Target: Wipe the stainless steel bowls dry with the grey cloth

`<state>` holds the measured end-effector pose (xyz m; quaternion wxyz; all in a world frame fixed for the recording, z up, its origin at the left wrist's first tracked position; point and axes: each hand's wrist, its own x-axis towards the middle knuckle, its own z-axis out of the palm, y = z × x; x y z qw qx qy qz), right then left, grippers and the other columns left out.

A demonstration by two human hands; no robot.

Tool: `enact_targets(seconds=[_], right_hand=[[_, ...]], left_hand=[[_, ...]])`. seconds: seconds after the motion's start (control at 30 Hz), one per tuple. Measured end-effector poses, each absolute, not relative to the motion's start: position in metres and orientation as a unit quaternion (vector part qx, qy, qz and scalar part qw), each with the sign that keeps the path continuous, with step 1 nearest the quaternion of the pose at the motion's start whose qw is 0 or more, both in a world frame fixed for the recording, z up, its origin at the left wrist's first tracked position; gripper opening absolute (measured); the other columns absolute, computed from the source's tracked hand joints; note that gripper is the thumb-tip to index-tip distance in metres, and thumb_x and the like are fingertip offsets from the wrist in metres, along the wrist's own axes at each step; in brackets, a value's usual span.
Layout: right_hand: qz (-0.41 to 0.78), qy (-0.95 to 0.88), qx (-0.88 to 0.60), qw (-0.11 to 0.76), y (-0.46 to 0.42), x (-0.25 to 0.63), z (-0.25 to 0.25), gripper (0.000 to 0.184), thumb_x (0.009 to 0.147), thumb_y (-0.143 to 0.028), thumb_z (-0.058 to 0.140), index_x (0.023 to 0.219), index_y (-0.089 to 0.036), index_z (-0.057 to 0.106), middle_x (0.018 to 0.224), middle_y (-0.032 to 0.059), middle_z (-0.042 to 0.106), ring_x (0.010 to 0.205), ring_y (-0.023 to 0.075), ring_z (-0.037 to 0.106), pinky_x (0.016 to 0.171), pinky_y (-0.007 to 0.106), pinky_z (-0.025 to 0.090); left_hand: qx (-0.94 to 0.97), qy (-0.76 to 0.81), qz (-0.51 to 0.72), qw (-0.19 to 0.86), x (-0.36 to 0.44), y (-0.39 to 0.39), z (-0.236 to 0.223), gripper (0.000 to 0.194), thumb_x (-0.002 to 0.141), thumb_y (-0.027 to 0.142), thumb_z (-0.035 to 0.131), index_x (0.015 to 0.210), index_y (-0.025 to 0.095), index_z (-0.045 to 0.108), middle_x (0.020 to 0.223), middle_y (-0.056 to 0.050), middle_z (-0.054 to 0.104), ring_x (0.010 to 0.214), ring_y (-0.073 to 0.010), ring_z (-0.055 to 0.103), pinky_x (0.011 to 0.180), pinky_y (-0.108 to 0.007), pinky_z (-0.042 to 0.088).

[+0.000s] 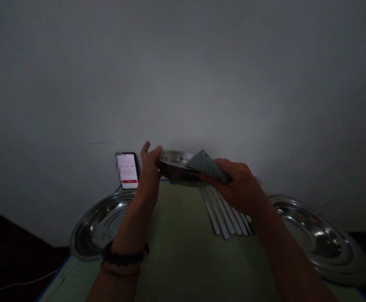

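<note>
A shiny metal bowl [179, 172] is raised above the table, tilted, between my two hands. My left hand [150, 167] grips its left rim, with the thumb side against the metal. At the bowl's right side, my right hand [236, 182] is closed on a folded grey-green cloth [206, 163], which lies over the rim. Some of the right fingers are hidden beneath the cloth and bowl. Below my right hand, several metal utensils [223, 214] lie side by side with their handles toward me; their far ends are covered by the hand and bowl.
A large metal basin [90, 235] stands at the table's left, partly behind my left forearm. Another metal basin [343, 256] is at the right edge. A phone [129, 170] with a lit screen leans on the wall [183, 75]. The table [183, 256] has a greenish cover.
</note>
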<state>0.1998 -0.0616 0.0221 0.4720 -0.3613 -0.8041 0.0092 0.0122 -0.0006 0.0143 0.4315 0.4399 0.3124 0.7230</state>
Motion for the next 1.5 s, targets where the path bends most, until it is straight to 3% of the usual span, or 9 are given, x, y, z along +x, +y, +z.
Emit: enact_targets(seconds=[0.1, 0.2, 0.3, 0.53, 0.67, 0.8, 0.93, 1.1, 1.5], right_hand=[[0.11, -0.738, -0.393, 0.538, -0.058, 0.208, 0.019, 0.026, 0.086, -0.038, 0.057, 0.069, -0.018, 0.062, 0.059, -0.0031, 0.056, 0.055, 0.0114, 0.051, 0.053, 0.023, 0.042], [0.155, -0.679, -0.405, 0.592, -0.052, 0.214, 0.016, 0.026, 0.08, -0.04, 0.062, 0.066, -0.019, 0.062, 0.057, -0.004, 0.054, 0.053, 0.0113, 0.048, 0.049, 0.023, 0.04], [0.179, -0.631, -0.417, 0.629, -0.043, 0.218, 0.011, 0.028, 0.079, -0.043, 0.063, 0.065, -0.019, 0.061, 0.057, -0.0043, 0.052, 0.052, 0.0107, 0.045, 0.049, 0.023, 0.04], [0.032, -0.542, -0.486, 0.685, -0.038, 0.208, 0.007, 0.027, 0.087, -0.04, 0.054, 0.074, -0.018, 0.062, 0.067, 0.0009, 0.062, 0.067, 0.0164, 0.057, 0.062, 0.028, 0.047], [0.053, -0.713, -0.385, 0.583, -0.049, 0.199, 0.011, 0.027, 0.089, -0.043, 0.054, 0.097, -0.021, 0.068, 0.109, 0.0078, 0.069, 0.107, 0.0238, 0.061, 0.092, 0.04, 0.049], [0.146, -0.835, -0.283, 0.45, -0.05, 0.194, 0.01, 0.042, 0.097, -0.048, 0.032, 0.111, -0.026, 0.065, 0.146, 0.0047, 0.047, 0.136, 0.0219, 0.039, 0.113, 0.049, 0.029], [0.167, -0.756, -0.375, 0.511, -0.046, 0.191, 0.004, 0.034, 0.096, -0.047, 0.039, 0.104, -0.022, 0.061, 0.116, 0.0079, 0.066, 0.109, 0.0202, 0.059, 0.098, 0.042, 0.043], [0.181, -0.766, -0.395, 0.474, -0.044, 0.186, 0.004, 0.028, 0.093, -0.043, 0.048, 0.093, -0.019, 0.062, 0.086, 0.0025, 0.069, 0.081, 0.0155, 0.062, 0.076, 0.03, 0.047], [0.215, -0.695, -0.364, 0.582, -0.016, 0.214, -0.014, 0.027, 0.083, -0.026, 0.048, 0.096, -0.019, 0.07, 0.089, 0.0051, 0.072, 0.088, 0.021, 0.064, 0.08, 0.033, 0.052]], left_hand=[[0.495, 0.352, 0.704, 0.369, 0.003, 0.004, 0.01, 0.038, 0.073, 0.046, 0.067, 0.105, 0.026, 0.066, 0.111, -0.006, 0.067, 0.122, -0.0263, 0.051, 0.095, -0.034, 0.041], [0.587, 0.376, 0.623, 0.355, -0.005, 0.0, 0.013, 0.044, 0.082, 0.059, 0.05, 0.07, 0.021, 0.069, 0.072, -0.007, 0.067, 0.082, -0.0241, 0.064, 0.073, -0.031, 0.047], [0.658, 0.384, 0.565, 0.317, -0.01, -0.008, 0.017, 0.049, 0.083, 0.056, 0.051, 0.049, 0.022, 0.058, 0.047, -0.001, 0.051, 0.047, -0.0153, 0.048, 0.05, -0.028, 0.038], [0.712, 0.401, 0.516, 0.258, -0.001, -0.016, 0.024, 0.043, 0.082, 0.045, 0.058, 0.048, 0.019, 0.062, 0.045, 0.001, 0.051, 0.045, -0.0124, 0.04, 0.043, -0.024, 0.028], [0.716, 0.423, 0.513, 0.212, 0.003, -0.018, 0.027, 0.045, 0.083, 0.041, 0.056, 0.043, 0.019, 0.057, 0.043, 0.002, 0.048, 0.045, -0.0127, 0.038, 0.043, -0.024, 0.026], [0.727, 0.433, 0.493, 0.203, 0.002, -0.019, 0.026, 0.045, 0.085, 0.039, 0.05, 0.048, 0.018, 0.062, 0.046, 0.001, 0.053, 0.047, -0.0137, 0.043, 0.045, -0.024, 0.031], [0.768, 0.408, 0.452, 0.198, 0.006, -0.023, 0.027, 0.047, 0.085, 0.041, 0.05, 0.044, 0.02, 0.056, 0.042, 0.002, 0.042, 0.044, -0.0121, 0.035, 0.042, -0.024, 0.025], [0.795, 0.393, 0.415, 0.204, 0.01, -0.032, 0.031, 0.048, 0.085, 0.044, 0.049, 0.044, 0.019, 0.049, 0.043, 0.004, 0.036, 0.044, -0.011, 0.032, 0.041, -0.024, 0.022], [0.491, 0.44, 0.598, 0.456, -0.004, -0.008, 0.018, 0.04, 0.07, 0.051, 0.068, 0.048, 0.02, 0.058, 0.043, 0.002, 0.054, 0.037, -0.0095, 0.044, 0.038, -0.023, 0.033]])
